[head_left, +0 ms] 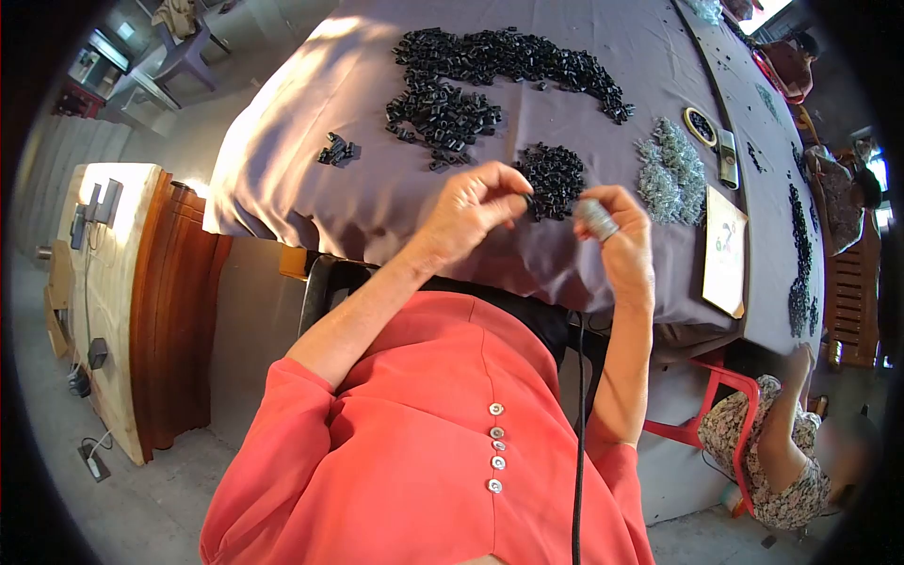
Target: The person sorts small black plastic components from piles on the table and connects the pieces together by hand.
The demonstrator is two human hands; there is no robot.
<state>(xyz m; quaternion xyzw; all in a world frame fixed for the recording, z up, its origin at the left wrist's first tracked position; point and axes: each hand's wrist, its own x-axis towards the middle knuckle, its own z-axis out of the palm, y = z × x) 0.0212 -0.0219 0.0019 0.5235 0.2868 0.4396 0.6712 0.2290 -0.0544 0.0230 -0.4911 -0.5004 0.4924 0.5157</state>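
Over the cloth-covered table, my left hand pinches a small black piece between thumb and fingertips. To its right my right hand is closed, with a greyish wrapping or stack at its fingers that I cannot make out clearly. Between and just beyond both hands lies a pile of small black pieces. Larger black pieces form a long heap farther back, and a few sit in a small group at the left. A pile of clear pieces lies right of my right hand.
A tape roll, a metallic object and a printed card lie at the right. Another person sits by a red chair at the lower right. A wooden cabinet stands left. A black cord hangs down my front.
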